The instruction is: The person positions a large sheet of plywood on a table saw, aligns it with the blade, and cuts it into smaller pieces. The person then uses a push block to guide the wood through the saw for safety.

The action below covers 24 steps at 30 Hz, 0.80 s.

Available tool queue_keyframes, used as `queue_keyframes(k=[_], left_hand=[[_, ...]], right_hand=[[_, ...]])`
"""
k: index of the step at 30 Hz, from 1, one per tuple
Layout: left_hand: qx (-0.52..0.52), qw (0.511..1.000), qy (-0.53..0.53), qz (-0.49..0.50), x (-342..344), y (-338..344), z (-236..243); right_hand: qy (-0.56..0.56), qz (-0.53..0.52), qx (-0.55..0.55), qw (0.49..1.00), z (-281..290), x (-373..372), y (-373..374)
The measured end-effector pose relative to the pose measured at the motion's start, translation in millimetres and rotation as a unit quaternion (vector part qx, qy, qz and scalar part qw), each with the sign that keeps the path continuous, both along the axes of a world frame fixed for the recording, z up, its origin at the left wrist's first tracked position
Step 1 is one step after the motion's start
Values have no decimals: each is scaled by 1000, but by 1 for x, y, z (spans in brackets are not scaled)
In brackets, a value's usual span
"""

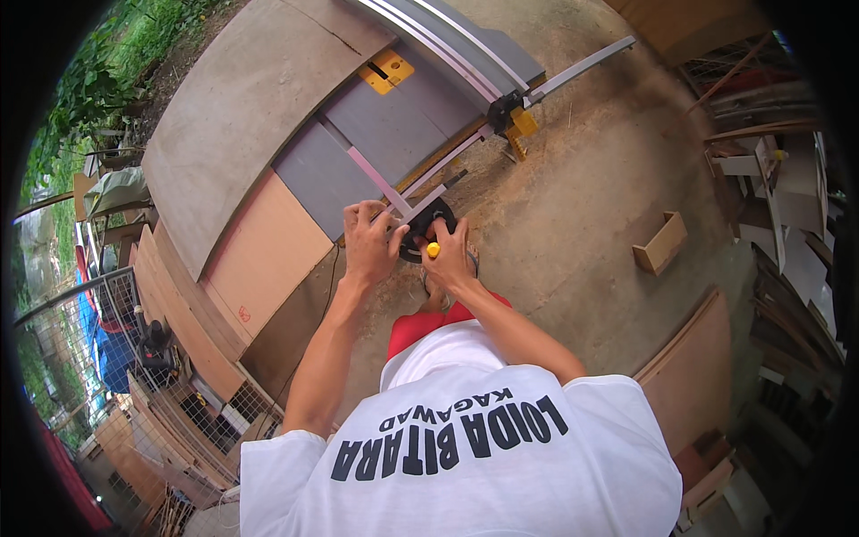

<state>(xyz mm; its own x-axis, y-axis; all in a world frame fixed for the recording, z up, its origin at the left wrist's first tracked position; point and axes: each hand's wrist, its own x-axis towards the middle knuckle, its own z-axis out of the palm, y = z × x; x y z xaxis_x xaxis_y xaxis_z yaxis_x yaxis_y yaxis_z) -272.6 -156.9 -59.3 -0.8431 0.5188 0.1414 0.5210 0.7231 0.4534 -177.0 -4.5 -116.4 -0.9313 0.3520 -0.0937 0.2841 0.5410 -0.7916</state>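
A white shirt [456, 438] lies below the right hand [450, 258], which clamps the gauge [428, 217] beside its yellow knob [433, 250]; the left hand [369, 243], fingers parted, flanks it. Likely stiff, heavyish; best held near the knob.

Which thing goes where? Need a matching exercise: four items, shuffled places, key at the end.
1. Left hand
2. Right hand
3. Yellow plate
4. Small wooden piece

A. Set in the grey table top
B. At the left edge of the black disc
C. On the floor, toward the picture's right
D. Right beside the yellow knob

Pairs: 1-B, 2-D, 3-A, 4-C
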Motion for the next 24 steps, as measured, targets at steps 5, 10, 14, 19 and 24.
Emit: queue_keyframes(k=[5,10,14,19,24], left_hand=[[-30,996,14,80,-27,-2,-8],[-38,987,45,153,-66,-6,-9],[-31,961,48,271,-105,-28,-17],[-26,964,95,247,-114,-46,7],[-8,955,10,295,-37,-96,21]], right_hand=[[38,19,134,990,10,-46,-7],[187,123,92,970,-17,-107,-6],[176,153,62,971,-8,-177,-32],[197,143,59,968,-19,-244,-45],[213,128,56,967,-29,-267,-58]])
